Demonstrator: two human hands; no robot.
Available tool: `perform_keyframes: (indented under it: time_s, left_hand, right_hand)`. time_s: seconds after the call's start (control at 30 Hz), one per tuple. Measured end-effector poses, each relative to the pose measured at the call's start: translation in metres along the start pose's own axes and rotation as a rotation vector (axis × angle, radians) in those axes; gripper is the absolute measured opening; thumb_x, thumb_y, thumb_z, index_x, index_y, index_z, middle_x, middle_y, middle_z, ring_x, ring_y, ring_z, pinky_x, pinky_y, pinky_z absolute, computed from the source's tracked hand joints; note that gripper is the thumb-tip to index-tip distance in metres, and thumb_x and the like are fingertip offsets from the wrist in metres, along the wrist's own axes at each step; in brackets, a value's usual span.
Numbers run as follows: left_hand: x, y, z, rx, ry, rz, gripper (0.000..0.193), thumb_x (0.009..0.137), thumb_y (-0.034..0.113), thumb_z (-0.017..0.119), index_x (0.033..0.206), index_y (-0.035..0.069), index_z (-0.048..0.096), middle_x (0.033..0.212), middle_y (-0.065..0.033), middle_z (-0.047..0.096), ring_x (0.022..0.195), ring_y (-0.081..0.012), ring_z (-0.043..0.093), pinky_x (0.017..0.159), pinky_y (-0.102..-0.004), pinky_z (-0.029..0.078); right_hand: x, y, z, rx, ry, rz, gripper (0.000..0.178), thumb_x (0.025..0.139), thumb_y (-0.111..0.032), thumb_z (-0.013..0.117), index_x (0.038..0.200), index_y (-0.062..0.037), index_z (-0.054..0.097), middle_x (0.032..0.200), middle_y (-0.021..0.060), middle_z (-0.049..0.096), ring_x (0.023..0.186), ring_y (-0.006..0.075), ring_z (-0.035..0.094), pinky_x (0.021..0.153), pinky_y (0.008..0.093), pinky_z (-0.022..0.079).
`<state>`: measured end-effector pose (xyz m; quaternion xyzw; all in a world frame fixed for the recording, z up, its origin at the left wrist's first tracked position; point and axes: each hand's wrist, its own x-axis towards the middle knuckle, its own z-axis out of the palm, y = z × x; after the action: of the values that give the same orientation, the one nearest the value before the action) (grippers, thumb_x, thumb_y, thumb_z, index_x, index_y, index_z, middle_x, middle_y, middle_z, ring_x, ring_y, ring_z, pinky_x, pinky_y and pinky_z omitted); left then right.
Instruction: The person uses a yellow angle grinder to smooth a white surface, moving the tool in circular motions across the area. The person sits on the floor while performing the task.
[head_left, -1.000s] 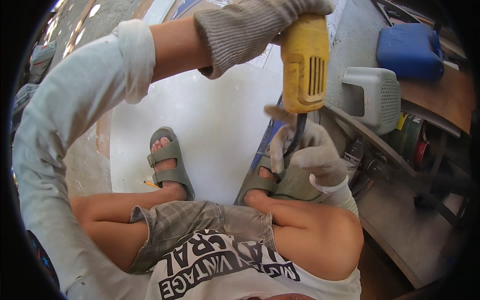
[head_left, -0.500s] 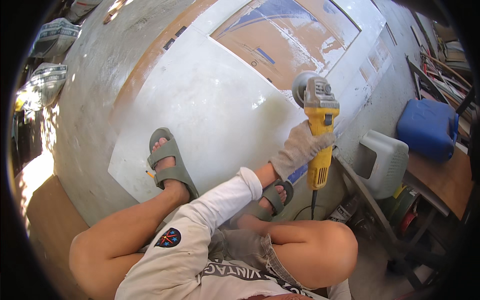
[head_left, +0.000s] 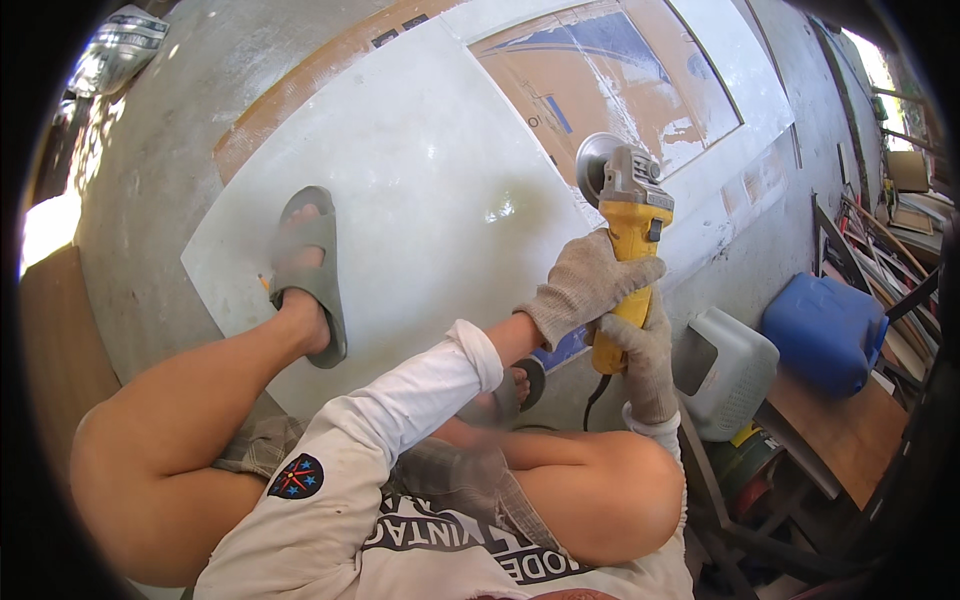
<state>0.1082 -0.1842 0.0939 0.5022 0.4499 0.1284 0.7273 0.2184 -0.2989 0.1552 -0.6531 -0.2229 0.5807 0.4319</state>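
A yellow angle grinder [head_left: 630,222] stands with its grey metal head and disc [head_left: 596,165] pointing away from me, the disc over the lower edge of the panel's opening. Its power cord hangs from the near end. My left hand [head_left: 590,285], in a beige knit glove, wraps round the middle of the body. Below it, my gloved right hand [head_left: 645,355] closes round the rear of the grinder. Under the tool lies a large white panel [head_left: 400,180], with brown cardboard [head_left: 590,80] showing through a rectangular opening. Whether the disc touches anything cannot be made out.
My left sandal [head_left: 310,270] is over the panel; my other foot is near its front edge. To the right are a grey plastic stool [head_left: 735,375], a blue jerrycan [head_left: 825,330] and a brown board [head_left: 840,430]. Wood scraps pile beyond. A sack [head_left: 118,50] sits far left.
My right hand has come up from the lower right and taken hold of the grinder's rear. My left foot has shifted on the panel. The whole view has swung right.
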Motion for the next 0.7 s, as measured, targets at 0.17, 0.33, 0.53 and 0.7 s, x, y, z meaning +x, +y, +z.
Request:
perform_keyframes:
  time_s: [0.17, 0.33, 0.53, 0.7]
  left_hand:
    - [0.025, 0.001, -0.007, -0.068, 0.13, 0.023, 0.082, 0.09, 0.067, 0.083, 0.125, -0.006, 0.075, 0.103, -0.0248, 0.083, 0.098, -0.0375, 0.084, 0.09, -0.0458, 0.068]
    - [0.037, -0.013, -0.012, -0.062, 0.105, 0.035, 0.079, 0.09, 0.065, 0.082, 0.126, -0.006, 0.076, 0.106, -0.0234, 0.084, 0.097, -0.0359, 0.084, 0.087, -0.0438, 0.068]
    - [0.039, -0.027, -0.013, -0.313, 0.018, 0.011, 0.075, 0.09, 0.062, 0.083, 0.13, -0.001, 0.076, 0.112, -0.0203, 0.084, 0.102, -0.0338, 0.084, 0.092, -0.0429, 0.067]
    - [0.033, -0.025, -0.026, -0.276, -0.015, 0.035, 0.07, 0.092, 0.058, 0.083, 0.131, 0.0, 0.077, 0.118, -0.022, 0.083, 0.11, -0.033, 0.082, 0.099, -0.0436, 0.064]
  right_hand:
    - [0.039, -0.021, -0.007, -0.208, -0.015, -0.003, 0.07, 0.091, -0.009, 0.078, 0.157, -0.0001, 0.055, 0.119, 0.0085, 0.074, 0.103, 0.0193, 0.074, 0.093, 0.035, 0.062]
    - [0.066, -0.016, -0.006, -0.283, -0.033, 0.053, 0.077, 0.088, -0.008, 0.082, 0.159, 0.0002, 0.053, 0.123, 0.0091, 0.074, 0.108, 0.0207, 0.074, 0.097, 0.0363, 0.061]
    - [0.063, -0.03, -0.005, -0.475, 0.012, 0.135, 0.086, 0.084, -0.01, 0.087, 0.162, -0.0041, 0.051, 0.125, 0.0099, 0.074, 0.111, 0.0213, 0.074, 0.099, 0.0384, 0.06]
    - [0.066, -0.005, 0.014, -0.519, 0.132, 0.098, 0.084, 0.085, -0.01, 0.086, 0.161, -0.0066, 0.052, 0.126, 0.009, 0.074, 0.111, 0.0201, 0.074, 0.098, 0.0379, 0.061]
